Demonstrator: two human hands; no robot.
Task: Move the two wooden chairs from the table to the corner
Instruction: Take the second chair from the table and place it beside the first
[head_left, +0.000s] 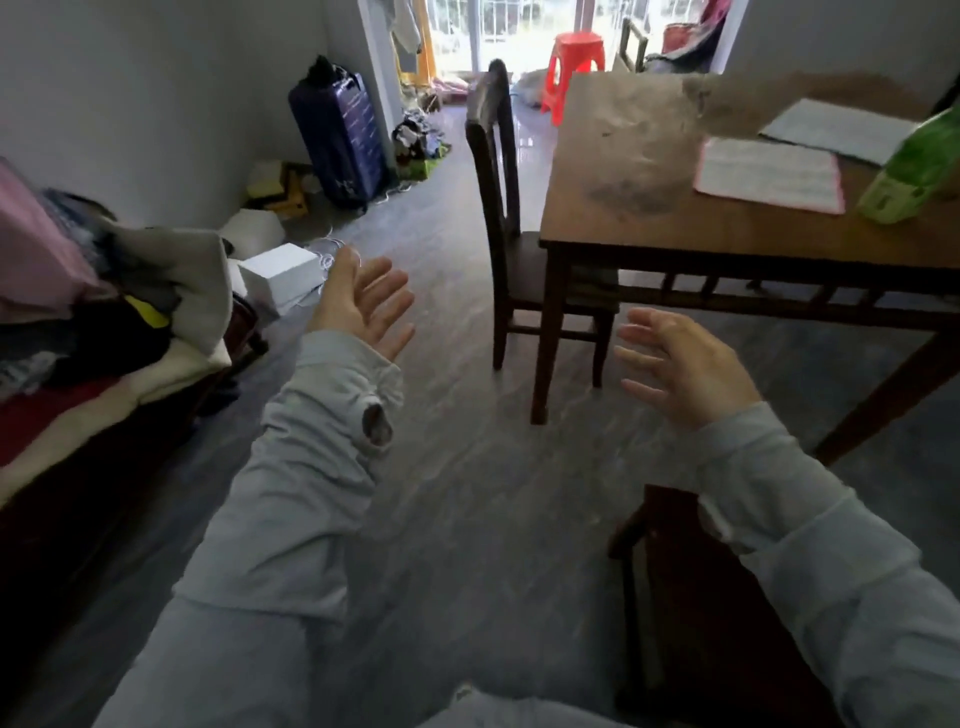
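Observation:
A dark wooden chair (501, 218) stands tucked against the left end of the brown wooden table (623, 223), its tall back toward me and its seat partly under the tabletop. A second dark chair (691, 597) sits at the lower right, partly hidden by my right sleeve. My left hand (363, 306) is raised with the palm open, left of the far chair and apart from it. Hovering below the table's front edge, my right hand (680, 364) has its fingers spread and holds nothing.
A couch (78, 364) piled with clothes fills the left side. A white box (283, 275), a dark blue suitcase (337, 135) and clutter line the left wall. A red plastic stool (574, 67) stands by the bright doorway. Papers (769, 174) and a green bag (914, 166) lie on the table.

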